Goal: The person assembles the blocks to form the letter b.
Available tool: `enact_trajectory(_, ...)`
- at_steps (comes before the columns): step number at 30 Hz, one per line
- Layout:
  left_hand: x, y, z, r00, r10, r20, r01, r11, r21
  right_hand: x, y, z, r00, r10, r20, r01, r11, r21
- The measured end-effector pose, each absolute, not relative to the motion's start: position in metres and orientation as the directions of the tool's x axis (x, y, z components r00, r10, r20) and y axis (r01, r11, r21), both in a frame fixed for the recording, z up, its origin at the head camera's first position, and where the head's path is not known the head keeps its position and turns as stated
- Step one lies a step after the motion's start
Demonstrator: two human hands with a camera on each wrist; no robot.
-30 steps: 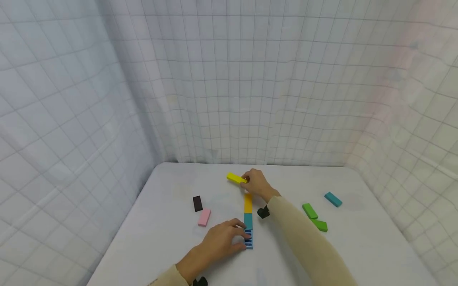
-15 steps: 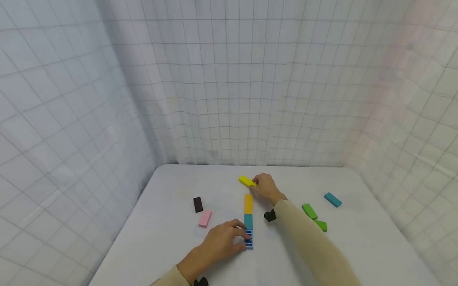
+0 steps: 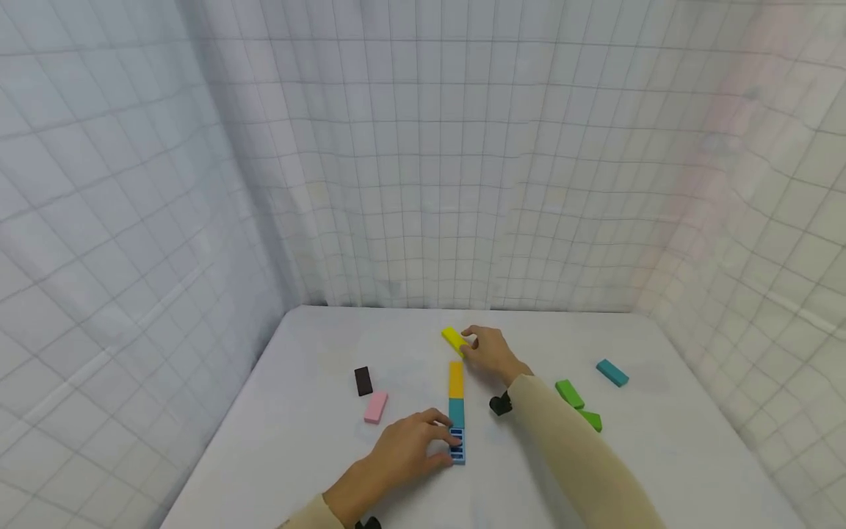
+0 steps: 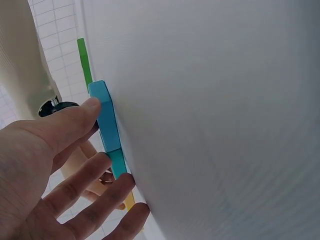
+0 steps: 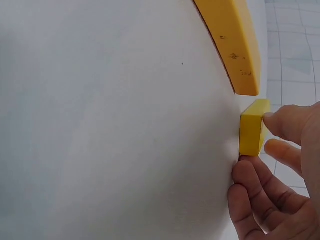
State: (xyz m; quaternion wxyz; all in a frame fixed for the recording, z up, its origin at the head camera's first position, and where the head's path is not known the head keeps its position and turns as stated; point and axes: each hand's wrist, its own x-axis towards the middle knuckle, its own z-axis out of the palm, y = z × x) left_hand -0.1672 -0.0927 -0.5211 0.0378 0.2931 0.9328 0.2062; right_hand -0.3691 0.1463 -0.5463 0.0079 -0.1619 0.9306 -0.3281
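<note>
A row of blocks runs away from me on the table: a light blue block (image 3: 458, 454) with slots, a teal block (image 3: 457, 414) and an orange block (image 3: 456, 380). My left hand (image 3: 411, 444) rests at the light blue block, thumb by its near end and fingers spread along its side and over its top. Beyond the row, a yellow block (image 3: 453, 341) lies at a slant. My right hand (image 3: 489, 350) is at its right side, thumb touching the block and index finger lifted off it. In the right wrist view, other fingertips (image 5: 246, 170) lie close below the yellow block (image 5: 252, 128).
To the left lie a black block (image 3: 363, 381) and a pink block (image 3: 375, 407). On the right are two green blocks (image 3: 569, 394) and another teal block (image 3: 612, 372). Gridded white curtains (image 3: 423, 184) enclose the white table (image 3: 297, 441) at the back and sides.
The yellow block has moved right and turned, its near end swinging toward the row. My right hand has shifted right with it, and its index finger has lifted. My left hand stays put.
</note>
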Motion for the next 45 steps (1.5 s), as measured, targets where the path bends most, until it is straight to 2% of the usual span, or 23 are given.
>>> enact_trajectory(3, -0.166, -0.094, -0.521, -0.824, 0.564, 0.051, 0.533, 0.742, 0.405, -0.361, 0.142, -0.535, -0.952, -0.299, 0.064, -0.271, 0.727, -0.630)
enact_trajectory(9, -0.167, -0.095, -0.519, -0.822, 0.566, 0.058, 0.540, 0.744, 0.394, -0.362, 0.140, -0.535, -0.940, -0.337, 0.054, -0.301, 0.745, -0.595)
enact_trajectory(18, -0.166, -0.102, -0.521, -0.841, 0.538, 0.052, 0.513, 0.763, 0.394, -0.402, 0.135, -0.577, -0.913, -0.405, 0.055, -0.359, 0.729, -0.583)
enact_trajectory(27, -0.165, -0.097, -0.523, -0.842, 0.536, 0.063, 0.511, 0.755, 0.410, -0.365, 0.125, -0.530, -0.930, -0.367, -0.003, -0.291, 0.742, -0.604)
enact_trajectory(31, -0.164, -0.093, -0.526, -0.846, 0.532, 0.047, 0.498, 0.755, 0.427, -0.361, 0.126, -0.529, -0.937, -0.346, -0.047, -0.252, 0.764, -0.595)
enact_trajectory(39, -0.169, -0.086, -0.525, -0.821, 0.566, 0.070, 0.541, 0.735, 0.410, -0.354, 0.140, -0.531, -0.955, -0.297, -0.015, -0.229, 0.766, -0.600)
enact_trajectory(45, -0.166, -0.087, -0.520, -0.834, 0.550, 0.052, 0.522, 0.753, 0.400, -0.353, 0.140, -0.528, -0.938, -0.346, -0.009, -0.264, 0.731, -0.629)
